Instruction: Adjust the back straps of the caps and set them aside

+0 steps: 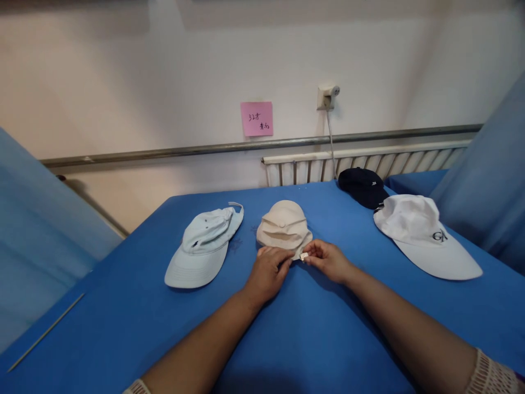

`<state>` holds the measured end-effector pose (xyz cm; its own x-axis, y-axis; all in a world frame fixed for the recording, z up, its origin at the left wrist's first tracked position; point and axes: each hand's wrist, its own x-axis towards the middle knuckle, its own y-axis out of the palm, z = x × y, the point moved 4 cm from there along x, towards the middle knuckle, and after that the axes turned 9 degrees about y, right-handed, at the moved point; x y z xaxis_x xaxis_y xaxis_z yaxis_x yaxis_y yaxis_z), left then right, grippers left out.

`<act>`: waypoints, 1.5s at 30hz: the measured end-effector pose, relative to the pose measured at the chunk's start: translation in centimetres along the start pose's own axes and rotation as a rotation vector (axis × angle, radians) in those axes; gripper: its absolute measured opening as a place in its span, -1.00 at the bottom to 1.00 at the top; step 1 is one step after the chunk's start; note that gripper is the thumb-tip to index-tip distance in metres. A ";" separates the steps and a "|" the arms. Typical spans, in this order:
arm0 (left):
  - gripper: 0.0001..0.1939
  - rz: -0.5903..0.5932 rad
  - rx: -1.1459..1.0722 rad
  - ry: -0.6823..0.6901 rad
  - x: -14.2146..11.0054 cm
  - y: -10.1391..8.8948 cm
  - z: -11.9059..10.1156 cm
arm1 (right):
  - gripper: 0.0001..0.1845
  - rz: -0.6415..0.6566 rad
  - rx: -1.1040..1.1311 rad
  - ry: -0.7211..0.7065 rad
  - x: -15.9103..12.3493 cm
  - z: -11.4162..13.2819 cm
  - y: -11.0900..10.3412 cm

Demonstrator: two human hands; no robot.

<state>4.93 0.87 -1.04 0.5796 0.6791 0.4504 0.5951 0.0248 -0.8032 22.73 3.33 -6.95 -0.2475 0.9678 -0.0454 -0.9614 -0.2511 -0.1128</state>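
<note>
A beige baseball cap (283,216) lies crown up on the blue-covered table, its back edge towards me and its crown creased. My left hand (268,272) grips that near edge, with the fingers closed over the fabric and the thumb alongside. Just to its right, my right hand (330,262) pinches a small pale tab (304,256) at the cap's rear, which looks like the end of its strap. The fingers hide part of the back opening. To the left rests a pale blue cap (203,246) with a loose strap at its back.
A white cap (414,219) with dark lettering lies at the right, and a black cap (361,186) behind it. A thin stick (46,332) lies at the left edge. Beyond the blue table (262,339) are a metal rail (229,148), a radiator (303,172) and a plugged-in cord (330,134).
</note>
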 end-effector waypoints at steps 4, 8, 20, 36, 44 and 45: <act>-0.79 -0.008 -0.040 -0.070 -0.1 0.6 0.5 | -0.67 -0.018 0.171 0.047 0.1 0.1 0.1; -0.79 -0.044 -0.133 -0.137 -0.1 1.0 0.9 | -0.61 -0.062 0.241 0.100 0.1 0.4 0.0; -0.78 -0.142 -0.324 -0.302 -0.2 2.3 1.8 | -0.62 -0.184 0.410 0.281 -1.0 0.7 0.3; -0.86 -0.117 -0.490 -0.331 0.1 2.4 1.3 | -0.60 -0.089 0.466 0.263 -1.0 1.0 0.7; -0.83 -0.102 -0.450 -0.298 0.0 2.4 1.3 | -0.59 -0.046 0.463 0.217 -0.9 0.9 0.7; -0.82 -0.110 -0.423 -0.292 -0.1 2.3 1.4 | -0.59 -0.038 0.458 0.215 -0.9 0.9 0.8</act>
<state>5.49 1.91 -3.51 0.3577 0.8668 0.3474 0.8514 -0.1499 -0.5027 22.11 2.29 -6.11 -0.2276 0.9390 -0.2580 -0.9354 -0.1371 0.3261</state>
